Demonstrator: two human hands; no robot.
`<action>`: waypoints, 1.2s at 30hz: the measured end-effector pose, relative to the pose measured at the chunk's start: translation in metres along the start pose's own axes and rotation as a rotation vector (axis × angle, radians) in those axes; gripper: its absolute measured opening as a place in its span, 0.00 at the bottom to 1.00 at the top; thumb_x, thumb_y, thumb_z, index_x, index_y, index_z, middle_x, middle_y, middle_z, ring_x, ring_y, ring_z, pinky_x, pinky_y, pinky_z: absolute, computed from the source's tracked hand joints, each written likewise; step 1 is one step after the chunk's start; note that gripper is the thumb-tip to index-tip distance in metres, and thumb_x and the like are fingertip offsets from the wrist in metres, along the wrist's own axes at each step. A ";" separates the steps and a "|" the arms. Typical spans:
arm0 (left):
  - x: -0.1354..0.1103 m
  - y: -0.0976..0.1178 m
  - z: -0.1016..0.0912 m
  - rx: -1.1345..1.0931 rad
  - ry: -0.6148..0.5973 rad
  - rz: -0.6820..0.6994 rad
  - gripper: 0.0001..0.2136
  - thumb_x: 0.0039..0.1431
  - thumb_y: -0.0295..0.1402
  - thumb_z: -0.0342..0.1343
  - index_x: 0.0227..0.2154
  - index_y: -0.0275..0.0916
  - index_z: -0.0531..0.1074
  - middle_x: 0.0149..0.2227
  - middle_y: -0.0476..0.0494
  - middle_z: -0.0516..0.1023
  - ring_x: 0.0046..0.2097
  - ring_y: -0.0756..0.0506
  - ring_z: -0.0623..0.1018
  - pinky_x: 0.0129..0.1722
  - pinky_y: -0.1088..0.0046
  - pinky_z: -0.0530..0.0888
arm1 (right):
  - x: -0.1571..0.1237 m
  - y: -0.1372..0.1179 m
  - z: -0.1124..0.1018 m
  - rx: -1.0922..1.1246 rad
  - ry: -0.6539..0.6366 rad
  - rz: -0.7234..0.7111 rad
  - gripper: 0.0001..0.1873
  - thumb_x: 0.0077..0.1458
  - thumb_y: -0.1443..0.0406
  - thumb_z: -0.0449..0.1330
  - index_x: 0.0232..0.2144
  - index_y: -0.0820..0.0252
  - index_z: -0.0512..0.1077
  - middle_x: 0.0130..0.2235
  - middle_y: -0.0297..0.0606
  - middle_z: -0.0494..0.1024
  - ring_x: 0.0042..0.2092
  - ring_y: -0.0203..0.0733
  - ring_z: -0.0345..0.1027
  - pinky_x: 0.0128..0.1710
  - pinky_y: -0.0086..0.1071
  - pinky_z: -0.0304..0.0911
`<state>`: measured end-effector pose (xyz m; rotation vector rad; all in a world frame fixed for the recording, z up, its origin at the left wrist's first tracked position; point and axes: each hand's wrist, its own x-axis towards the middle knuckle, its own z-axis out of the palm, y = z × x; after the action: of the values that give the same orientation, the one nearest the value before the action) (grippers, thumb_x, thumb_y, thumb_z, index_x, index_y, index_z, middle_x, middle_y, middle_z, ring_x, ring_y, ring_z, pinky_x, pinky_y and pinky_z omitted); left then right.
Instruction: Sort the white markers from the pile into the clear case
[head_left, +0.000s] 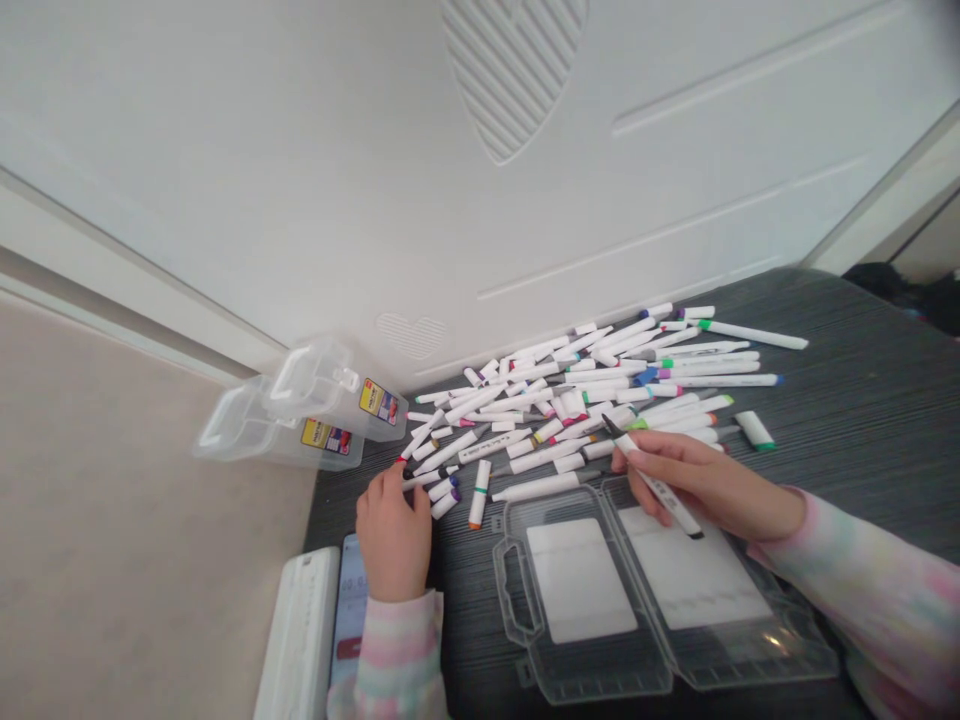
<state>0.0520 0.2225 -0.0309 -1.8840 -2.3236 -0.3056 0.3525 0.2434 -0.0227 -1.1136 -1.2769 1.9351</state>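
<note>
In my right hand (682, 470) I hold an uncapped white marker (664, 495) at a slant, its dark tip end up and to the left. It hangs above an open clear plastic case (592, 670) with white panels inside. At the left edge of the marker pile, my left hand (395, 535) has thumb and fingers around a small white marker cap (429, 478) with dark ends. Next to that hand lie purple-ended caps (445, 502) and a white cap with a green band and orange end (480, 494). Many white markers (540, 487), some uncapped, lie in a loose heap.
Two clear plastic boxes (311, 400) with yellow labels stand against the white door (337, 200), left of the heap. A phone (349, 600) and a long white object (300, 630) lie by my left forearm. The dark table (847, 430) has a rounded right edge.
</note>
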 end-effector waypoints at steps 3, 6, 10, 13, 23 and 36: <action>0.000 0.002 -0.002 -0.028 -0.016 0.001 0.11 0.51 0.31 0.46 0.36 0.34 0.67 0.37 0.37 0.71 0.40 0.39 0.70 0.38 0.61 0.67 | 0.000 0.000 0.000 -0.009 0.003 0.002 0.16 0.53 0.55 0.50 0.31 0.63 0.64 0.17 0.31 0.67 0.18 0.31 0.56 0.22 0.29 0.51; 0.000 0.003 -0.003 -0.067 -0.045 0.019 0.08 0.50 0.30 0.46 0.32 0.36 0.68 0.33 0.40 0.71 0.37 0.40 0.71 0.37 0.62 0.68 | 0.000 0.000 0.001 -0.016 0.012 -0.006 0.16 0.53 0.54 0.50 0.31 0.63 0.64 0.17 0.31 0.67 0.18 0.31 0.56 0.22 0.29 0.52; 0.000 0.004 -0.001 -0.115 -0.072 0.061 0.09 0.50 0.26 0.43 0.28 0.38 0.69 0.32 0.42 0.73 0.36 0.42 0.72 0.37 0.64 0.68 | 0.000 0.000 0.000 0.004 0.002 -0.001 0.16 0.53 0.55 0.50 0.31 0.62 0.64 0.17 0.31 0.67 0.19 0.31 0.57 0.22 0.27 0.52; 0.000 0.005 0.001 -0.149 -0.083 0.093 0.11 0.49 0.23 0.41 0.27 0.38 0.69 0.31 0.43 0.74 0.36 0.43 0.72 0.38 0.65 0.68 | 0.000 0.000 0.000 0.027 -0.007 0.004 0.15 0.52 0.55 0.51 0.31 0.63 0.64 0.18 0.31 0.68 0.19 0.30 0.58 0.21 0.27 0.52; 0.004 0.023 -0.010 -0.190 -0.012 0.178 0.12 0.54 0.25 0.40 0.32 0.36 0.69 0.35 0.41 0.73 0.41 0.43 0.71 0.41 0.65 0.67 | 0.000 0.000 0.000 0.031 -0.023 -0.027 0.14 0.53 0.56 0.50 0.30 0.62 0.64 0.17 0.31 0.68 0.19 0.30 0.58 0.22 0.26 0.52; 0.066 0.056 -0.012 -0.002 -0.115 0.308 0.12 0.51 0.30 0.47 0.37 0.34 0.71 0.35 0.39 0.74 0.38 0.42 0.70 0.39 0.67 0.67 | 0.002 0.001 0.001 0.023 -0.033 -0.049 0.15 0.53 0.56 0.50 0.30 0.64 0.64 0.17 0.30 0.68 0.19 0.29 0.57 0.20 0.25 0.50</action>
<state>0.0922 0.2931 0.0000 -2.2742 -2.0514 -0.1669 0.3510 0.2443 -0.0240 -1.0338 -1.2839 1.9342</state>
